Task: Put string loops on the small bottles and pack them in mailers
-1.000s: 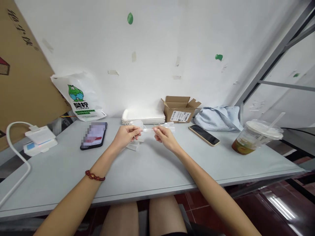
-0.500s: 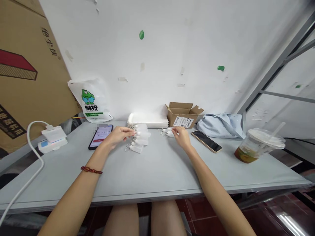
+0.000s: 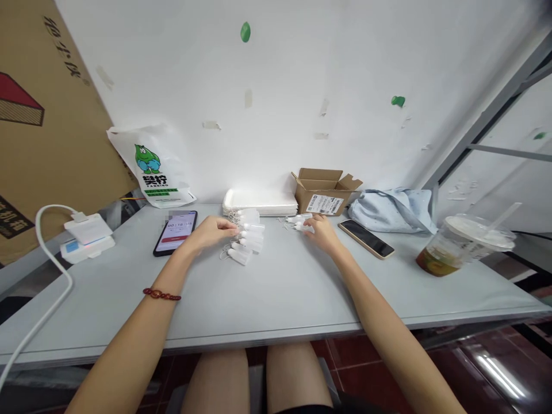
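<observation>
Several small translucent white bottles (image 3: 238, 256) with thin string loops lie in an overlapping column on the grey table. My left hand (image 3: 213, 233) is at the column's left side, thumb and fingertips pinched together at the neck of one bottle (image 3: 254, 228). Farther right, a smaller group of similar bottles (image 3: 297, 218) lies with strings pointing left. My right hand (image 3: 323, 231) reaches over this group, its thumb and fingers closing around the end of the nearer bottle (image 3: 303, 227). The fingers partly cover that bottle.
Behind the bottles are a white stack (image 3: 261, 201) and an open cardboard box (image 3: 323, 192). A phone showing a timer (image 3: 175, 233) lies left; another phone (image 3: 366, 238), a light-blue cloth bag (image 3: 392, 210) and a lidded drink cup (image 3: 457, 247) are right. A white cable (image 3: 58, 293) crosses the left edge.
The camera view has tipped slightly down. The left column shows one more bottle near my left fingertips. My right hand has lowered onto the right group, its fingers a little more spread.
</observation>
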A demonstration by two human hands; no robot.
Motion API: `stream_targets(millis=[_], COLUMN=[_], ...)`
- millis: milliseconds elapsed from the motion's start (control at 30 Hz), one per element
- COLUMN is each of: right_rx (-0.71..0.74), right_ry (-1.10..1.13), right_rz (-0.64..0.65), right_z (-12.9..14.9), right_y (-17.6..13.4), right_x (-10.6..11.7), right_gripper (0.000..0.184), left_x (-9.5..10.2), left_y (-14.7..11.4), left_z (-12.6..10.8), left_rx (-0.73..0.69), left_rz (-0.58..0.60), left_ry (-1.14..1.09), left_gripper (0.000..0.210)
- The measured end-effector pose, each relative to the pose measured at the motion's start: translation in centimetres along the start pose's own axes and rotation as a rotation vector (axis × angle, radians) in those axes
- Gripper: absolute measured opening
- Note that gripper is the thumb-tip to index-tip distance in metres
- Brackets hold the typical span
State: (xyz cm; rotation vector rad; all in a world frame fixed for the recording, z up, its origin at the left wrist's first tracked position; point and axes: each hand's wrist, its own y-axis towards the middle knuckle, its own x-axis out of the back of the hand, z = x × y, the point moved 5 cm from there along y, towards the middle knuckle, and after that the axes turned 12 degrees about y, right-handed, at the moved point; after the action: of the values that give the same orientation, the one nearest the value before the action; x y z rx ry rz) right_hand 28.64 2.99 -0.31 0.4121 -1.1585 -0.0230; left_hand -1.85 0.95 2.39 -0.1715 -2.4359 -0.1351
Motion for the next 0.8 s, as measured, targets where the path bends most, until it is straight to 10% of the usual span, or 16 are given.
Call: stream_targets(millis=[333, 533, 800], right_rx=[0.003, 0.001, -0.069], right_ry=[0.059, 0.471, 0.949], right_rz=[0.05, -0.033, -0.036], right_z=[1.7, 3.3, 5.5], right_y=[-0.7, -1.0, -1.4], right_x=[0.2, 1.2, 1.2], right_gripper=[0.02, 0.018, 0.025], left_x=[0.5, -2.4, -4.2], left_y=[-0.6, -1.7, -1.6], left_z=[-1.8, -4.7, -4.6], left_rx=[-0.187, -0.366, -0.231], left_rz=[-0.469, -0.393, -0.245], left_ry=[0.072, 0.246, 0.057], left_gripper=[0.028, 0.024, 0.048])
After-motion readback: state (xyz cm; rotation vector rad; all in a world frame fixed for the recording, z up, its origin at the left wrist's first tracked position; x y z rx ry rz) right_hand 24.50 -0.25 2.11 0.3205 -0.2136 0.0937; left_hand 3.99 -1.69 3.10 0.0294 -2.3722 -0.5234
